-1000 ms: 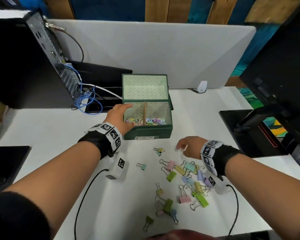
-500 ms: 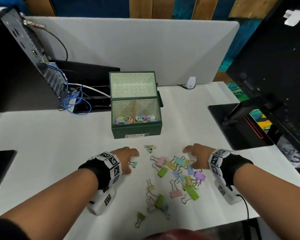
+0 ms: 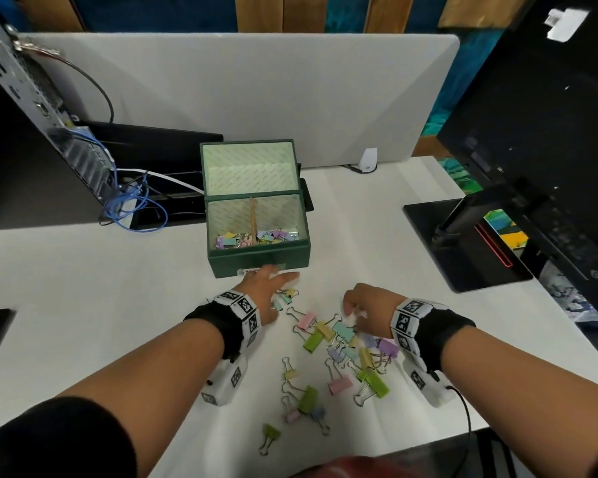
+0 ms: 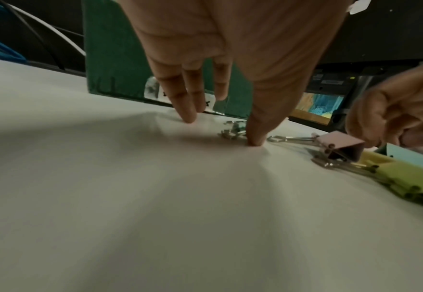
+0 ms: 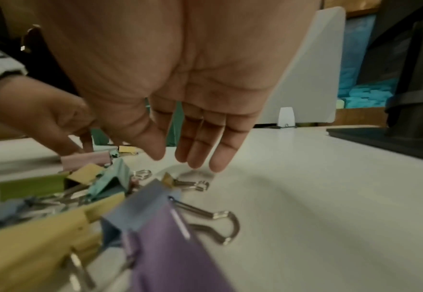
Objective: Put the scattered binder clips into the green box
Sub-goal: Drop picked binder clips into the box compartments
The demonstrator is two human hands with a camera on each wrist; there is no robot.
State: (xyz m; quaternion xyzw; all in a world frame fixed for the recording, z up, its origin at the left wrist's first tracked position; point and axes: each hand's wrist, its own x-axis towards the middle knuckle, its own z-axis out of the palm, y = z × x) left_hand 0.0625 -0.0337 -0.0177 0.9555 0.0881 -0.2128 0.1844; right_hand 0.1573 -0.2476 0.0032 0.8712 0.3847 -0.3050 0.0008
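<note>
The green box (image 3: 228, 263) stands open on the white table, with colourful clips (image 3: 256, 236) in its front compartments. Several binder clips (image 3: 342, 339) lie scattered in front of it. My left hand (image 3: 278, 279) reaches just before the box's front wall (image 4: 115, 59), fingers straight. Its fingertips touch the table, and the thumb is beside a small clip (image 4: 232, 129). It holds nothing. My right hand (image 3: 356, 301) hovers over the far side of the pile. The right wrist view shows this hand (image 5: 180, 160) with relaxed, empty fingers above a purple clip (image 5: 170, 247).
An open computer case (image 3: 21, 98) with blue cables (image 3: 128, 205) sits at the back left. A monitor on its black base (image 3: 463, 243) fills the right side. A grey partition (image 3: 239, 98) closes the back. The table's near edge runs just behind the pile.
My left hand left the box rim, dropped to the table, then slid forward to the small clips by the box front. My right hand stayed over the pile, shifting slightly.
</note>
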